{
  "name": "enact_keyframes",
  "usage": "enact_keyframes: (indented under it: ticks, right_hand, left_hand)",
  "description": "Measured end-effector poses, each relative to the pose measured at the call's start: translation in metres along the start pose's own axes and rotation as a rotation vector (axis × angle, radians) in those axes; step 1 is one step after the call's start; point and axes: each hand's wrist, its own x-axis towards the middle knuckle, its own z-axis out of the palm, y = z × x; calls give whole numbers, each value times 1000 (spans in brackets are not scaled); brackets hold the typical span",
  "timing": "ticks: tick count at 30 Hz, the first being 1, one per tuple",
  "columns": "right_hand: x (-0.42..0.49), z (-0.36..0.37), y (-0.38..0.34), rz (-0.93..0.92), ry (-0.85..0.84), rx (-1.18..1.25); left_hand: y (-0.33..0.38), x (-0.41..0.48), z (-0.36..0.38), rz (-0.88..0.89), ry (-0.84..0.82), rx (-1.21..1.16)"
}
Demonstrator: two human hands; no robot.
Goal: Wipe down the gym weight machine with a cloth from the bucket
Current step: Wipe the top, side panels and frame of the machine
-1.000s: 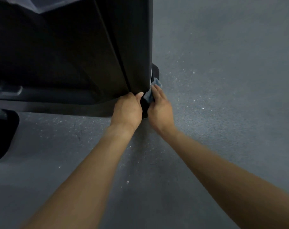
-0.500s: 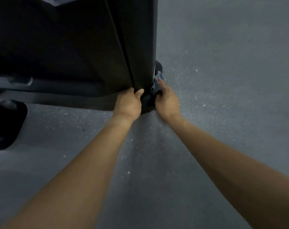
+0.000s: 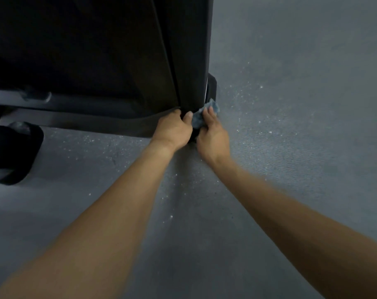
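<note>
The black weight machine [image 3: 97,61] fills the upper left, its tall dark panel reaching down to the floor. My left hand [image 3: 172,131] grips the bottom corner of that panel, thumb up against its edge. My right hand [image 3: 213,137] holds a small blue-grey cloth [image 3: 199,118] and presses it against the machine's lower corner, just right of my left thumb. Part of the cloth sticks out past my fingertips. The bucket is not in view.
Grey speckled gym flooring [image 3: 291,126] spreads to the right and below. A black rubber foot of the machine [image 3: 13,154] sits at the far left on the floor. A second black foot [image 3: 211,87] shows behind the panel's right edge.
My right hand with the cloth slid away along the panel's lower corner and has come back toward me. My left hand stays gripping the same corner.
</note>
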Motion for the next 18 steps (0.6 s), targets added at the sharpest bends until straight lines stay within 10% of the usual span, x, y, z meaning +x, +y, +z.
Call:
enact_keyframes:
  ticks: [18]
  right_hand:
    - [130,-11,9,-44,-56,114]
  left_hand:
    - [2,2,3,149,95,193]
